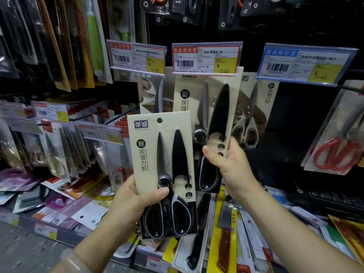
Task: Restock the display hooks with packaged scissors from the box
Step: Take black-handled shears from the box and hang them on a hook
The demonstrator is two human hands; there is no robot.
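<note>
Head view: a person stands close to a shop display wall of kitchen tools, both forearms raised.
Left hand (136,201): grips the lower part of a carded pack of black-handled kitchen scissors (167,174), thumb pressed flat across the front at the pivot, other fingers hidden behind the card; the pack is upright, free of any hook, its hang hole (159,120) showing at the top.
Right hand (230,164): fingers curled round the lower right edge of a matching scissors pack (208,123), thumb on the front; this pack hangs below the middle price tag (205,58), marked 12.00, and whether it sits fully on its hook cannot be told, the hook being hidden.
Step in hand (judgement): seating packs on the middle hook.
Doing it well (judgement): steady the hanging pack, lift the left-hand pack until its hole meets the hook tip, keep the card square to the hook, slide it back behind the tag; a tilted card is likely to snag.
Neighbouring hooks: white-handled scissors (248,127) to the right, a further pack (151,93) under the 15.00 tag (137,58), red-handled scissors (336,152) at far right.
Surface below: a shelf ledge (45,229) carrying loose overlapping packs, including a wooden-handled knife (224,239) on yellow card.
Supply box: not identifiable in view.
Room: dark backboard, crowded hooks to the left and above.
</note>
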